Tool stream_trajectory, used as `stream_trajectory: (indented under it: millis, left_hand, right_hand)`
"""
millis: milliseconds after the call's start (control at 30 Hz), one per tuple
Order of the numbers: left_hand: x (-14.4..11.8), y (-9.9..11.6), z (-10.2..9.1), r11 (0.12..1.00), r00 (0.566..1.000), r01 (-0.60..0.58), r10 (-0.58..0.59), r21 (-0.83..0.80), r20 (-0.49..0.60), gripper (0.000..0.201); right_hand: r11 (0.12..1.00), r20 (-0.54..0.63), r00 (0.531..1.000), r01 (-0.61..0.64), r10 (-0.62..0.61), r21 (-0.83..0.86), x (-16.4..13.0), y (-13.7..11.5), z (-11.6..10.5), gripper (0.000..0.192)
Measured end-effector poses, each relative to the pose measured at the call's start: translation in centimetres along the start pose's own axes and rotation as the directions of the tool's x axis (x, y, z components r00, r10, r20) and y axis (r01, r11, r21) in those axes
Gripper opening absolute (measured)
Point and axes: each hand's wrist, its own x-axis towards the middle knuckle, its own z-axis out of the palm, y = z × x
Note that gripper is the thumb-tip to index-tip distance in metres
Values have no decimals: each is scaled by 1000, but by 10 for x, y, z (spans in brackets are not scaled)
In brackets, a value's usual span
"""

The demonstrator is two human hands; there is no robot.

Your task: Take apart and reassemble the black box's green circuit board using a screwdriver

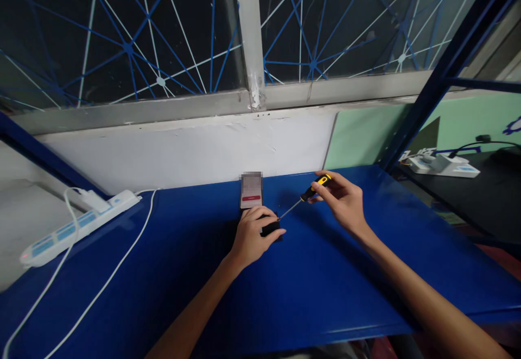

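Observation:
My right hand (345,199) grips the yellow-and-black handle of a screwdriver (316,187). Its thin metal shaft slants down to the left, and the tip meets the right edge of a small black box-like object (270,227). My left hand (253,234) is closed around that black object, fingers over its top and thumb along the near side. Most of the object is hidden by the hand, so its kind cannot be made out. Just behind the left hand, a phone (251,190) with a lit screen leans near the wall.
The blue tabletop (345,288) carries a white power strip (81,228) at the left, with white cables (134,239) running to the front. Blue metal posts (427,82) flank the table. A second power strip (443,164) lies on a dark table at right. Windows rise behind.

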Motion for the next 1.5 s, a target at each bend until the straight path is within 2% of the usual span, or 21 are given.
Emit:
stream_trajectory:
  millis: [200,500,733,967,1067,1200,1367,1500]
  left_hand:
    - [1,0,0,999,998,24,-26,-46,-62,15]
    - [0,-3,0,999,997,15,-19,-43,-81,14]
    - [1,-1,0,1000,999,1,-1,-2,-45,18]
    - [0,0,0,998,997,-24,21,49,71,19]
    - [1,1,-2,997,996,-37,31,63,87,21]
    - [1,0,-3,994,994,-27,15,109,113,20]
    - [-3,-8,-2,982,972,-26,-19,188,235,67]
    - [-3,-11,-2,983,965,-23,-26,184,260,67]
  right_hand:
    - [1000,38,999,6,-6,-12,-4,4,4,38]
    - [1000,26,999,22,-22,1,-5,3,4,38]
    - [997,38,997,65,-63,-51,-9,1,5,38]
    - [972,80,991,121,-107,-200,-12,-4,3,36]
    - [973,97,991,107,-88,-203,-11,-3,3,37]
    - [990,105,993,61,-48,-127,-9,0,2,39]
    - [999,30,999,26,-25,-32,-2,4,-1,40]
    - [1000,-9,1000,10,-10,10,6,6,-6,39]
